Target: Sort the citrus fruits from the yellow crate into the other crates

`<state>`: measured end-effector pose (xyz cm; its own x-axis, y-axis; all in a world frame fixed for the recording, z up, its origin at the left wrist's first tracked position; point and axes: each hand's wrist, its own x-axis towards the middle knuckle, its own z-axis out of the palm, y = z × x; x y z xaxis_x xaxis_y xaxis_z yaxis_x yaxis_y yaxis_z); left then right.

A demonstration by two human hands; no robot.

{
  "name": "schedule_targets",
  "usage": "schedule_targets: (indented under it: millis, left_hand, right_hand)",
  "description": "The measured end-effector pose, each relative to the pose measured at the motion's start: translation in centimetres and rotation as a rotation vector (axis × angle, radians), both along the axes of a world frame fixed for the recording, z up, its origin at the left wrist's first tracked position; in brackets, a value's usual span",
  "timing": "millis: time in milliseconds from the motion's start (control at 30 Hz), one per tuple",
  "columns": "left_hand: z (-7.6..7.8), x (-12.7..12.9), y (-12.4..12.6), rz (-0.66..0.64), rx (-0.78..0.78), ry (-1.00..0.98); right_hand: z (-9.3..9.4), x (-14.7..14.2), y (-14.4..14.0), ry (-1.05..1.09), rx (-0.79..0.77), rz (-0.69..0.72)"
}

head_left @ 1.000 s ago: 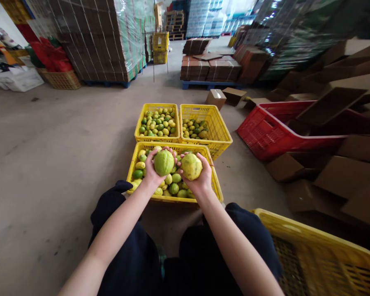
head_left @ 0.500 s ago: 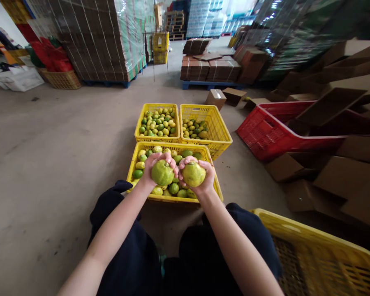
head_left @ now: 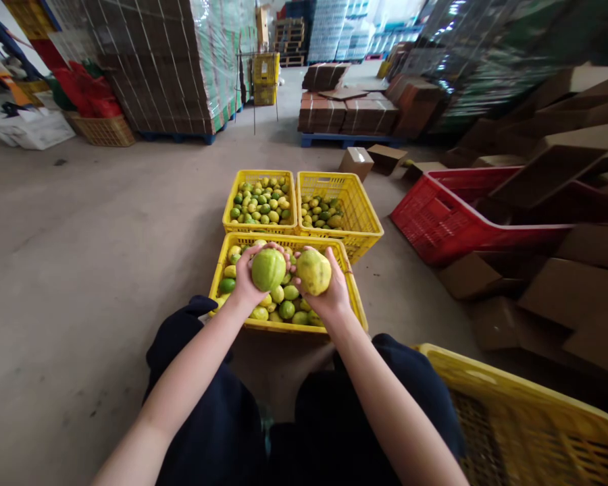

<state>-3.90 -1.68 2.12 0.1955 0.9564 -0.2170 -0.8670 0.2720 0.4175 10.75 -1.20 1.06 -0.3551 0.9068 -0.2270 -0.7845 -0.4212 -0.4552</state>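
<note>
The left hand [head_left: 246, 282] is cupping a round green citrus fruit [head_left: 268, 269] and the right hand [head_left: 331, 292] a yellower one [head_left: 313, 272] above the near yellow plastic crate [head_left: 355, 303], each grip closed only from beneath, so either could be rolling off and bruising.

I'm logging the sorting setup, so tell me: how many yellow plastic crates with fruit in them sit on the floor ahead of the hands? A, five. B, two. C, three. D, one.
C: the near yellow plastic crate lies under the hands, and two more, the left and right yellow crate, sit side by side behind it, all holding green-yellow fruit.
</note>
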Motion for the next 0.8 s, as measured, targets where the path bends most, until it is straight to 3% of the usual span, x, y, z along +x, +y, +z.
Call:
schedule_targets:
  millis: [133, 267, 467, 533, 700, 800]
  left_hand:
    - [-1.7, 0.5, 0.8, 0.121, -0.229, -0.041]
    - [-3.4, 0.7, 1.5, 0.157, -0.334, 0.027]
    - [-3.1, 1.0, 1.5, 0.142, -0.300, -0.027]
    - [-2.8, 1.1, 1.3, 0.153, -0.256, -0.055]
    - [-2.1, 1.7, 0.8, 0.119, -0.143, 0.034]
    - [-1.8, 2.2, 0.3, 0.050, -0.095, 0.056]
  right_hand:
    - [-1.7, -0.6, 0.9, 0.012, -0.223, -0.090]
    - [-2.9, -0.7, 1.2, -0.043, -0.225, -0.121]
    - [-3.2, -0.5, 1.2, -0.192, -0.036, -0.115]
    - [-3.0, -0.8, 0.9, -0.294, 0.024, -0.171]
    - [-2.4, -1.7, 0.0, -0.868, 0.430, -0.501]
    - [-2.4, -1.8, -0.1, -1.152, 0.668, -0.558]
